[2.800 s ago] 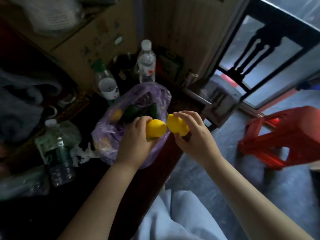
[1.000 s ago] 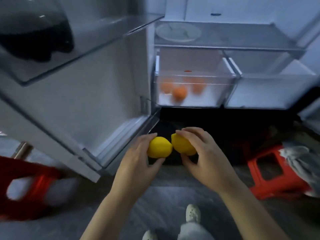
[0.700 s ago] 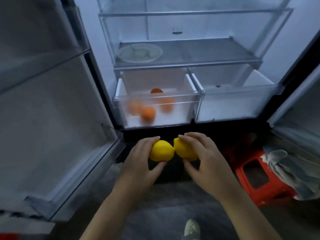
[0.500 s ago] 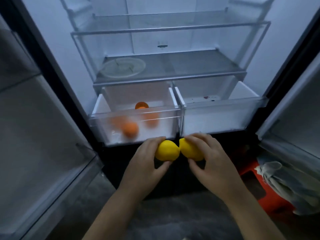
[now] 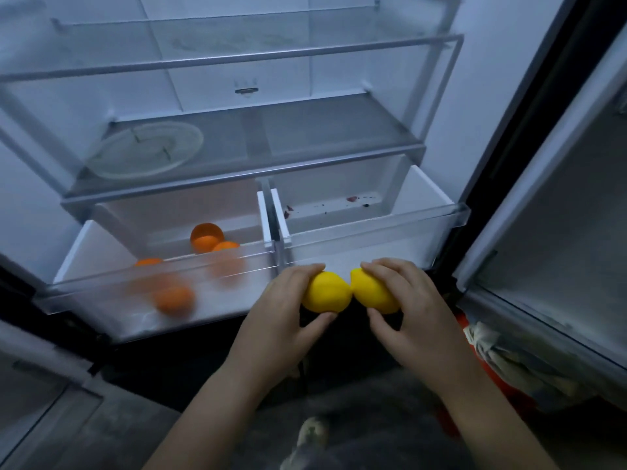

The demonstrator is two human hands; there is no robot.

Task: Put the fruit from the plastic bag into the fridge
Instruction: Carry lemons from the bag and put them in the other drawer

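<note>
My left hand grips a yellow lemon and my right hand grips a second lemon; the two fruits touch tip to tip. Both hands hover just in front of the right crisper drawer of the open fridge, below its front lip. The left crisper drawer is pulled out and holds several oranges. The right drawer holds only a few dark crumbs. The plastic bag is out of view.
A glass shelf above the drawers carries a clear round plate. Open fridge doors flank both sides, the right door close to my right wrist. A red stool with a cloth sits low right. My shoe shows below.
I turned from the table with the bag to the open fridge, carrying both lemons. Over the last second the hands came closer to the drawers, which now loom larger.
</note>
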